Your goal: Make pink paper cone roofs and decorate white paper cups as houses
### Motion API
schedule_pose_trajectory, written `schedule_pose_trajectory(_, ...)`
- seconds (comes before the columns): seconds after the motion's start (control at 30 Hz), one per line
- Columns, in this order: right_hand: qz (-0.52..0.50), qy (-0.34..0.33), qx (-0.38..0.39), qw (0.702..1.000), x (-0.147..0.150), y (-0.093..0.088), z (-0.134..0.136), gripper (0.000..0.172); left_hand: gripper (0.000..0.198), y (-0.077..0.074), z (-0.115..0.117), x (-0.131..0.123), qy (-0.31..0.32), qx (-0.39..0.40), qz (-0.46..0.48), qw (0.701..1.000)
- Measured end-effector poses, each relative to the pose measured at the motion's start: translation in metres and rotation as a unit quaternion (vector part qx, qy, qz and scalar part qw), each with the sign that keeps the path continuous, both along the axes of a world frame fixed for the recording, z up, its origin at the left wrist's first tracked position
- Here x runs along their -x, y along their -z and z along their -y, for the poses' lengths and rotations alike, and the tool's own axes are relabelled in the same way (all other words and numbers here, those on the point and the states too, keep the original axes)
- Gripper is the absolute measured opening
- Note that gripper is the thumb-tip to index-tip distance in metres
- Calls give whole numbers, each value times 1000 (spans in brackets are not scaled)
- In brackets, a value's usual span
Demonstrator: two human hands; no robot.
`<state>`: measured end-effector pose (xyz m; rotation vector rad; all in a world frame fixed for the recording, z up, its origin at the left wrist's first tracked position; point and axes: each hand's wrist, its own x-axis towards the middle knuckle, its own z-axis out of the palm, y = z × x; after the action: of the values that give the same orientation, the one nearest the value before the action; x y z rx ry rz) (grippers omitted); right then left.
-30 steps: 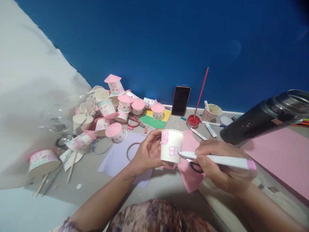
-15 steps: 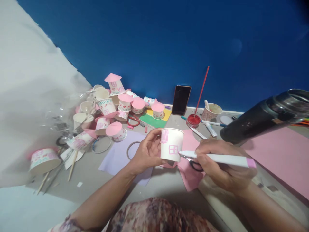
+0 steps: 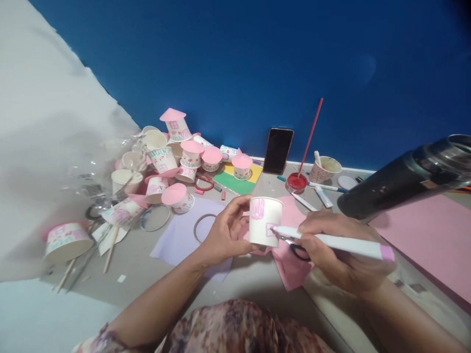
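A white paper cup (image 3: 263, 228) is held up in front of me by my left hand (image 3: 225, 233), with fingers and thumb around its left side. It bears a pink scribbled shape near the rim and a pink window drawing lower right. My right hand (image 3: 342, 245) grips a white marker (image 3: 346, 245) with a pink end, like a pen. The marker's tip meets the cup at the window drawing. Behind the cup and marker, partly hidden, lie scissors (image 3: 300, 251) with dark handles on pink paper (image 3: 289, 274).
Several decorated cups with pink paper roofs (image 3: 172, 114) crowd the left. A phone (image 3: 278, 151) leans on the blue wall. A red pot with a stick (image 3: 296, 182), a cup (image 3: 326, 170) and a dark bottle (image 3: 390, 181) stand right. Lilac paper (image 3: 176, 235) holds a tape ring (image 3: 198, 230).
The cup has turned in my left hand, so the pink scribble shows more fully and the window sits farther right. The marker tip has shifted slightly onto the window drawing.
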<state>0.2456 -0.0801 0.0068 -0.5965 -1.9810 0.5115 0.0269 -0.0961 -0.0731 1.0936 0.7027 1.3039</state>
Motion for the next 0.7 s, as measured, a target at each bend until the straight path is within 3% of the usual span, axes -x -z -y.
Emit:
schedule_pose_trajectory(0.27,56,6,-70,996,-1,-6,-4,15,83,2,0,2,-8,-23,-33,999)
schedule_pose_trajectory(0.5,100,-2,-23,995,-2,-6,-1,23,83,-2,0,2,-12,-28,-61,998)
schedule_pose_trajectory(0.7,79,-8,-11,997,-1,-4,-2,23,80,1,0,5,-6,-14,-50,999)
